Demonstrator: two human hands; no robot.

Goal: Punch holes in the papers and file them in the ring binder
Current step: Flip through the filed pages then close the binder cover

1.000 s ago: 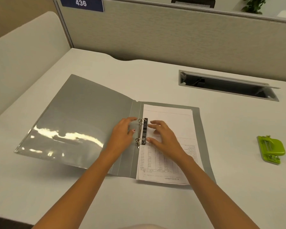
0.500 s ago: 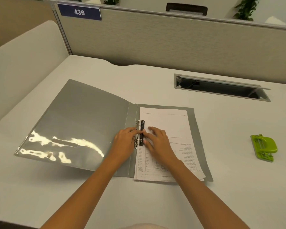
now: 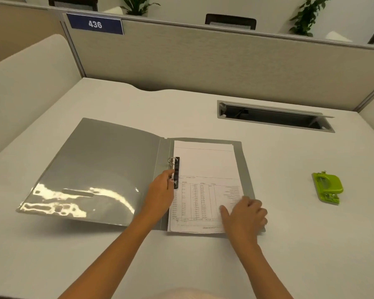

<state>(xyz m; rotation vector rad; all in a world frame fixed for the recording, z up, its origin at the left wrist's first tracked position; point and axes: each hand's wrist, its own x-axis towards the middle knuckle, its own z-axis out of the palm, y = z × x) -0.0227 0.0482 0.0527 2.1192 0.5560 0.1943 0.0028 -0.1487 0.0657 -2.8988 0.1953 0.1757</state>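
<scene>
A grey ring binder (image 3: 99,167) lies open on the white desk, its front cover spread to the left. A stack of printed papers (image 3: 205,167) lies on the right half, threaded on the black ring mechanism (image 3: 176,169). The upper metal ring looks closed; the lower one is hidden behind my left hand (image 3: 160,194), whose fingertips touch the lower part of the mechanism. My right hand (image 3: 245,214) rests with fingers loosely curled on the papers' lower right corner; whether it grips them is unclear. A green hole punch (image 3: 327,188) sits alone to the right.
A recessed cable tray (image 3: 274,116) with its lid raised is set into the desk behind the binder. Beige partition walls close the desk at the back and left, with a sign reading 436 (image 3: 94,24).
My right hand has slid from the ring mechanism down to the papers' lower right corner. My left hand stays at the rings. The camera has tilted up.
</scene>
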